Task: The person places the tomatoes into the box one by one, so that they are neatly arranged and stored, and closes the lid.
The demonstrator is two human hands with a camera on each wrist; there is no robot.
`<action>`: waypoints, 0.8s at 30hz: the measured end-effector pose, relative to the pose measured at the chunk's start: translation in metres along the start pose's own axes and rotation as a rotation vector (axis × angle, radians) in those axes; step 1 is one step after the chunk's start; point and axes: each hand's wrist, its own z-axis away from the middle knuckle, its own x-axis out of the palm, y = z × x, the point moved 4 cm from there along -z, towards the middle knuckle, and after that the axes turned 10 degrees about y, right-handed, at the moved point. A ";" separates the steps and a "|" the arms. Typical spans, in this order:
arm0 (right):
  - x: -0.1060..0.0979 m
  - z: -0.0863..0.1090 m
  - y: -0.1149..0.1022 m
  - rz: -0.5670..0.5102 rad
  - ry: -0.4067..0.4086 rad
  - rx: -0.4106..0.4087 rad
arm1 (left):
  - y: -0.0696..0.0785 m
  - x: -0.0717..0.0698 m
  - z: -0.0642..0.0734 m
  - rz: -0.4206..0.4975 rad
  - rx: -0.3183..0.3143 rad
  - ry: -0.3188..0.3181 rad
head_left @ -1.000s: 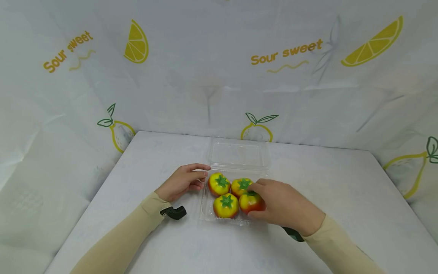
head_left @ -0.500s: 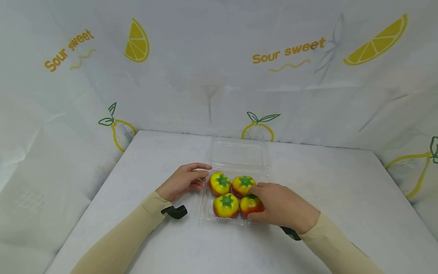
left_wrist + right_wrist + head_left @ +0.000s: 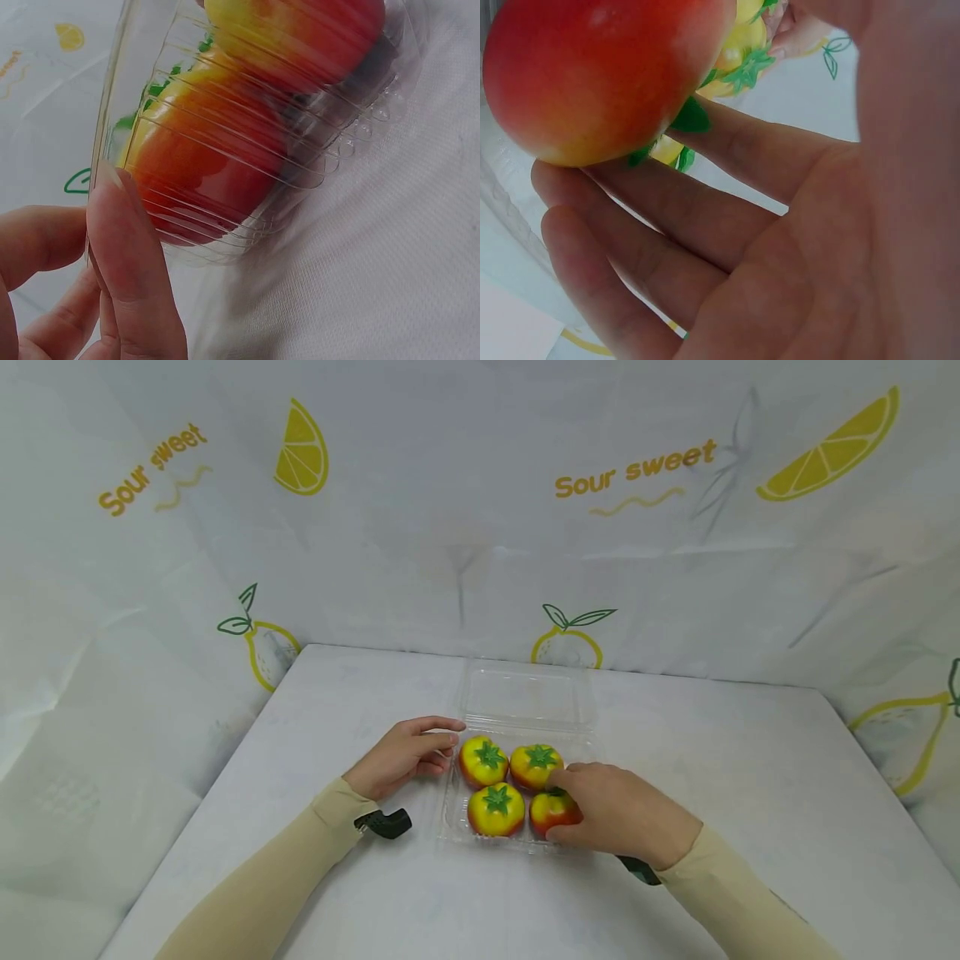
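Note:
A clear plastic clamshell box (image 3: 459, 837) stands on the table with its lid laid back, holding several yellow-and-red tomatoes with green star-shaped tops. My left hand (image 3: 405, 757) is at the box's left side; in the left wrist view its thumb (image 3: 127, 247) and fingers pinch the rim. My right hand (image 3: 618, 810) grips the front right tomato (image 3: 551, 814), partly covering it. In the right wrist view that tomato (image 3: 600, 75) touches the fingertips. The front left tomato (image 3: 496, 811), back left tomato (image 3: 482, 763) and back right tomato (image 3: 534, 768) sit beside it.
The clear lid (image 3: 525, 695) lies toward the back edge of the white table (image 3: 712, 760). Behind stands a white cloth wall (image 3: 420, 527) printed with lemons. Dark camera mounts (image 3: 386, 823) show at both wrists.
My right hand has lowered the front right tomato slightly into its corner, away from the back right one. My left hand stays at the rim. The head view has shifted a little.

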 end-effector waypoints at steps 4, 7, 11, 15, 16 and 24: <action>-0.002 0.001 0.002 -0.011 0.007 0.001 | 0.000 0.002 0.000 0.002 0.001 -0.002; -0.004 0.002 0.003 -0.032 0.013 -0.009 | 0.001 0.002 0.000 -0.006 0.003 -0.002; -0.010 0.003 0.008 -0.080 0.026 -0.007 | 0.004 0.002 0.001 -0.033 0.012 -0.001; -0.021 0.002 0.017 -0.151 0.073 -0.015 | 0.008 0.002 0.001 -0.074 0.026 -0.001; -0.024 0.001 0.021 -0.171 0.090 -0.020 | 0.009 0.001 0.001 -0.085 0.032 -0.004; -0.036 -0.009 0.065 -0.244 0.319 -0.016 | 0.022 -0.007 -0.005 -0.210 0.056 -0.010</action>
